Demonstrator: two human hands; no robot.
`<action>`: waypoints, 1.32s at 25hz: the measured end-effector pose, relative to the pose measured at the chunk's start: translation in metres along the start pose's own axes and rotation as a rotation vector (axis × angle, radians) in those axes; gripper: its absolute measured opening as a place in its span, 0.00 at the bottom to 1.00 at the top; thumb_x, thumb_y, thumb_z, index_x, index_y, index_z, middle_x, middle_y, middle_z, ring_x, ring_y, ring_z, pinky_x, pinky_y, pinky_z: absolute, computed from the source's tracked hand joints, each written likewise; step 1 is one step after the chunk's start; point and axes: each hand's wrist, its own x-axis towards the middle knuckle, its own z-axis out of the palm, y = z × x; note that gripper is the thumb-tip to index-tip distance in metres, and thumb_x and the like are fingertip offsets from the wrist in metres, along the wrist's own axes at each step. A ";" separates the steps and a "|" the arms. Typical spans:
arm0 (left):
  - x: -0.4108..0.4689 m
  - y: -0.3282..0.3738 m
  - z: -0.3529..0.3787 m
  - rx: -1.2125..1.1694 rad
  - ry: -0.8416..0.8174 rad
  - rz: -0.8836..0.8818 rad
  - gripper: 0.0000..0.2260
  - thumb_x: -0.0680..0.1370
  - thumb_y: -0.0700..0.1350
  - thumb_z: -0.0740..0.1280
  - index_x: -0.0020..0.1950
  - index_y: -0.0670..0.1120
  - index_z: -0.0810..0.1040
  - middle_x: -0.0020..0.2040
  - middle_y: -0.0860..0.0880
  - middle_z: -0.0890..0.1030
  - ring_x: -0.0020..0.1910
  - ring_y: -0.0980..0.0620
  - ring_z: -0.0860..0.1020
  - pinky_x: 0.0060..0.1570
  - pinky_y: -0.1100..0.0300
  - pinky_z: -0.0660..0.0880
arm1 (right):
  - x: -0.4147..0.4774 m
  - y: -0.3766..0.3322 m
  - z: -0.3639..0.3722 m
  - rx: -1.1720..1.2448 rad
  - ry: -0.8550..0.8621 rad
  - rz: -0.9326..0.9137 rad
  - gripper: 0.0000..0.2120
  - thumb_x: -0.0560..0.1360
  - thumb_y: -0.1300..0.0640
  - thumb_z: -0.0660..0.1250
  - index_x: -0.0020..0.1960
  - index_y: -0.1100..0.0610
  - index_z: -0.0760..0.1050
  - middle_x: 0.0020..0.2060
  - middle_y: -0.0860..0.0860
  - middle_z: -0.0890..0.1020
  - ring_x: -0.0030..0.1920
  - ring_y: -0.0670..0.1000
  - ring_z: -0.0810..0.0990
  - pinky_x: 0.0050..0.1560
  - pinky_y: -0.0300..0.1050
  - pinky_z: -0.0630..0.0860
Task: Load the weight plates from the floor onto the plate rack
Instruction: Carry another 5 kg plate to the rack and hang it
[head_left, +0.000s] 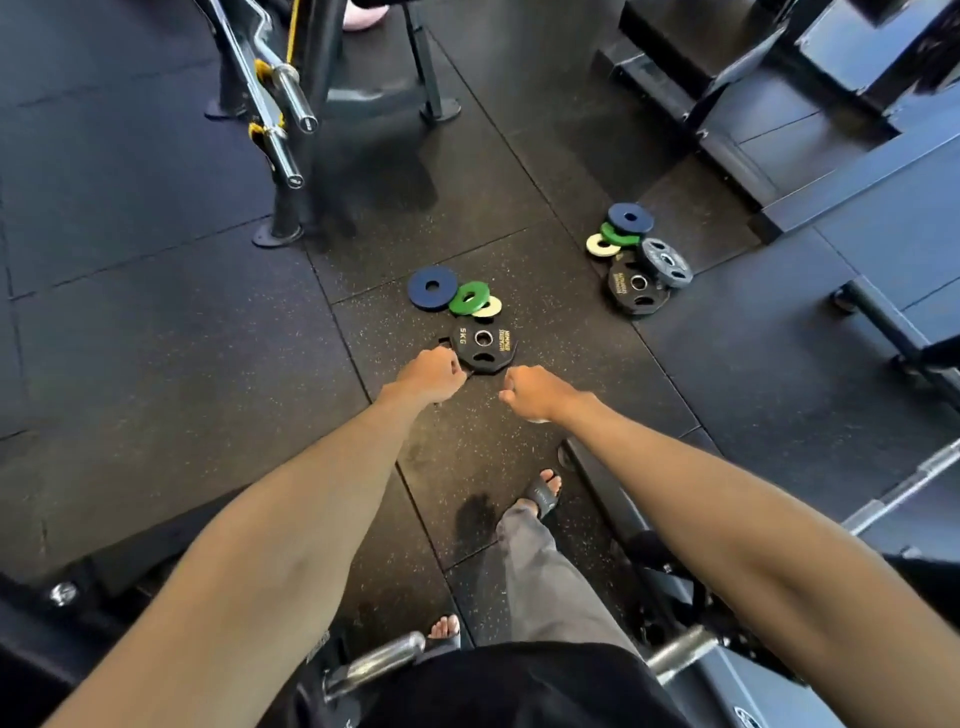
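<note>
A black 5 KG plate (483, 340) lies flat on the rubber floor just ahead of my hands. Beside it lie a blue plate (432, 287), a green plate (469, 298) and a pale yellow plate (490, 308), overlapping. My left hand (431, 371) hovers at the black plate's near left edge with curled fingers and nothing visibly in it. My right hand (535, 392) is a fist at the plate's near right edge. A second pile at the right holds a blue plate (630, 217), a grey plate (665, 262) and a black plate (636, 286), among others.
A dark steel stand with two chrome pegs (298, 111) rises at the upper left. Two more chrome pegs (374, 665) jut out below my arms. Benches and machine frames (779, 130) fill the right side. My sandalled foot (543, 493) stands behind the hands.
</note>
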 end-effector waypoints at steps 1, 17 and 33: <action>0.019 0.009 0.000 -0.005 0.006 -0.025 0.10 0.82 0.48 0.61 0.50 0.44 0.78 0.44 0.43 0.83 0.42 0.44 0.82 0.48 0.47 0.81 | 0.019 0.011 -0.007 0.017 -0.003 0.012 0.15 0.82 0.53 0.59 0.60 0.64 0.73 0.59 0.62 0.79 0.61 0.63 0.76 0.57 0.54 0.74; 0.345 -0.022 0.070 0.036 -0.241 -0.174 0.09 0.82 0.49 0.60 0.51 0.47 0.77 0.43 0.46 0.82 0.43 0.46 0.81 0.47 0.49 0.79 | 0.334 0.146 0.039 0.400 -0.071 0.297 0.15 0.83 0.55 0.56 0.62 0.62 0.74 0.59 0.61 0.80 0.59 0.62 0.79 0.58 0.53 0.76; 0.722 -0.198 0.222 -0.124 0.060 -0.438 0.26 0.78 0.47 0.69 0.72 0.41 0.65 0.70 0.42 0.68 0.69 0.41 0.69 0.66 0.49 0.70 | 0.663 0.245 0.296 1.633 0.214 1.019 0.23 0.76 0.58 0.68 0.66 0.55 0.62 0.62 0.58 0.76 0.54 0.59 0.82 0.39 0.55 0.85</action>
